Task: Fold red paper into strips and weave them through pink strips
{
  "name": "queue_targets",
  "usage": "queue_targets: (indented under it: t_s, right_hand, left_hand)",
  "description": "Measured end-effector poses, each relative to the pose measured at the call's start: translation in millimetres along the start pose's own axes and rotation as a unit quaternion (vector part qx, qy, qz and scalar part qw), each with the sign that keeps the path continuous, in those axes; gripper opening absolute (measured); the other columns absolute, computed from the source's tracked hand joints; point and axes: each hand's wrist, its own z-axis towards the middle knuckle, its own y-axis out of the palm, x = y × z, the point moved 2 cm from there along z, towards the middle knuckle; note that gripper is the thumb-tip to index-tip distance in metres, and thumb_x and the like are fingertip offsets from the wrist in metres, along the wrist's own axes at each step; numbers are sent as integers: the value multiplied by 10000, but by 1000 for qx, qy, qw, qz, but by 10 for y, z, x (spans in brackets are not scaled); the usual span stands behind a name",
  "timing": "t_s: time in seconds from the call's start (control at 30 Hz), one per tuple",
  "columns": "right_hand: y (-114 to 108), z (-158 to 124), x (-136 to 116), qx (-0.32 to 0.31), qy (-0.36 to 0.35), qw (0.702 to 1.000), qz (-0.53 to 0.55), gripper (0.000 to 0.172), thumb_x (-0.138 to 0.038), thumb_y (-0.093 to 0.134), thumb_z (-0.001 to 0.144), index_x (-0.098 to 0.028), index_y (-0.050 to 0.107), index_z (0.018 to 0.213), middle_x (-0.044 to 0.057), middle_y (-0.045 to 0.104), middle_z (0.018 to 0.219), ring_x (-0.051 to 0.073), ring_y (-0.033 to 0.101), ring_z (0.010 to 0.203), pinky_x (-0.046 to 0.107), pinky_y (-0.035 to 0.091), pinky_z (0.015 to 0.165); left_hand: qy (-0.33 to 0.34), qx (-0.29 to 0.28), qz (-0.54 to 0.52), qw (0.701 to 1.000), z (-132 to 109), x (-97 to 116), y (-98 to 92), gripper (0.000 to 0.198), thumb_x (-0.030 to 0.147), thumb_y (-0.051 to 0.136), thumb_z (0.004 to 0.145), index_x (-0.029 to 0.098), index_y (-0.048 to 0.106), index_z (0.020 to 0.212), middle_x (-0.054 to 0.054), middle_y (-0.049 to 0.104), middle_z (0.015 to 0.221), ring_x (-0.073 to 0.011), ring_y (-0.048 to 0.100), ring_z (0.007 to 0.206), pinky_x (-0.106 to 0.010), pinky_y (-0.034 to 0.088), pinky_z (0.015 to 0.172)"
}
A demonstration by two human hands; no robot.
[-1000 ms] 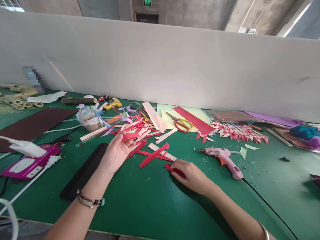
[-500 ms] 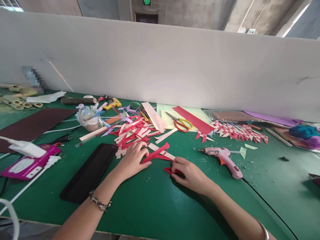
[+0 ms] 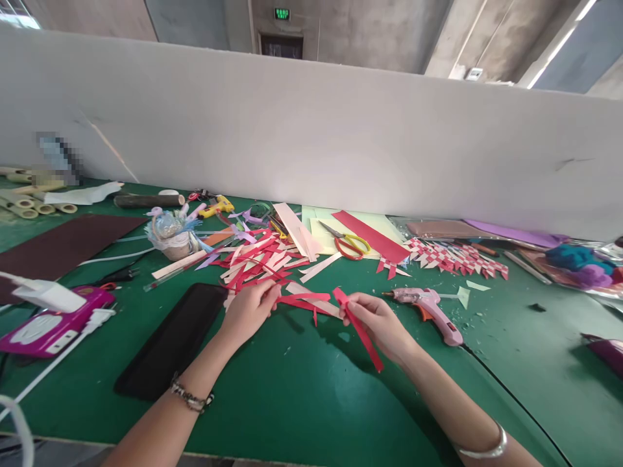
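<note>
Between the thumb and fingers of my left hand (image 3: 253,306) is a red paper strip (image 3: 306,296), its free end pointing right. My right hand (image 3: 377,319) pinches another red paper strip (image 3: 366,344), which slants down toward the table's front. Both hands are raised a little over the green table, with a gap between them. Behind my left hand lies a loose pile of red and pale pink paper strips (image 3: 265,256). A pale strip (image 3: 311,299) and more red paper lie on the table between my hands.
A black phone-like slab (image 3: 170,340) lies by my left forearm. The pink glue gun (image 3: 431,308) rests to the right, its cord trailing forward. Farther back are scissors (image 3: 357,245), a red sheet (image 3: 372,237) and woven red-and-white paper pieces (image 3: 455,258). A magenta power strip (image 3: 63,331) sits at left.
My right hand has lifted off the table and turned, bringing its red strip up into view. My left hand has closed on a red strip and raised it slightly, drawing back a little left.
</note>
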Motion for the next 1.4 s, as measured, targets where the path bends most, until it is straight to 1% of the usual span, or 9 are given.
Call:
queue_targets:
  t_s: [0.13, 0.27, 0.4, 0.5, 0.83, 1.0, 1.23, 1.33, 1.4]
  right_hand:
    - [-19, 25, -43, 36, 40, 977, 208, 196, -359, 658, 733, -175, 621, 789, 13, 636, 808, 93, 585, 701, 215, 464, 705]
    - [-72, 109, -169, 37, 32, 977, 208, 203, -349, 672, 712, -181, 611, 809, 14, 638, 825, 99, 596, 715, 218, 476, 685]
    - [-282, 391, -500, 71, -36, 996, -36, 236, -402, 598, 750, -175, 602, 815, 0, 597, 708, 100, 553, 611, 219, 441, 588]
    - [-588, 765, -811, 177, -82, 894, -403, 249, -321, 466, 820, -178, 639, 930, 7, 612, 721, 102, 517, 601, 221, 401, 571]
    - [-1371, 1552, -764, 260, -37, 807, -529, 290, -109, 487, 744, -100, 667, 971, 171, 557, 1107, 268, 476, 1030, 357, 372, 824]
    - [-1139, 1522, -608, 222, -59, 819, -526, 304, -130, 442, 780, -127, 640, 1010, 156, 527, 1155, 263, 419, 1145, 373, 338, 923]
    - [-235, 994, -571, -20, -121, 855, -503, 186, -221, 482, 816, -216, 645, 905, 20, 646, 966, 133, 591, 848, 231, 455, 735]
    - [103, 722, -377, -137, -141, 832, -519, 258, -303, 509, 828, -207, 589, 1054, 45, 640, 969, 150, 595, 808, 245, 463, 662]
    - [209, 646, -228, -112, -134, 798, -577, 275, -346, 516, 829, -185, 587, 1041, 72, 633, 959, 185, 593, 819, 266, 451, 641]
  left_hand:
    - [-31, 34, -82, 996, 16, -51, -8, 323, 420, 280, 886, 207, 485, 755, 39, 494, 528, -128, 517, 438, -223, 384, 456]
    - [-35, 42, -95, 994, 39, -101, 14, 297, 404, 283, 879, 208, 501, 829, 65, 408, 474, -128, 469, 386, -224, 370, 430]
    - [-27, 61, -63, 996, 38, -99, 17, 299, 407, 296, 877, 207, 517, 907, 58, 402, 484, -155, 474, 419, -241, 346, 437]
    - [-15, 91, -23, 996, 29, -78, 9, 306, 392, 308, 877, 183, 487, 1009, 22, 479, 577, -190, 533, 535, -264, 375, 500]
    - [47, 117, -34, 991, 6, -108, 14, 384, 226, 402, 823, 199, 378, 1205, -46, 515, 905, -150, 521, 641, -275, 449, 603]
    - [105, 88, -101, 985, -27, 13, -20, 194, 203, 427, 792, 213, 562, 931, -32, 558, 860, -162, 534, 713, -275, 451, 679]
    - [14, 85, -371, 925, -9, 11, -58, 280, 383, 390, 827, 183, 515, 677, -26, 548, 763, -148, 486, 653, -261, 421, 623]
    - [-14, 99, -417, 904, 21, -47, -72, 244, 354, 380, 819, 186, 481, 673, -17, 533, 744, -158, 508, 743, -258, 422, 675]
    - [-43, 85, -441, 892, 43, -76, -63, 180, 319, 431, 795, 180, 496, 701, -18, 558, 770, -161, 533, 786, -258, 430, 695]
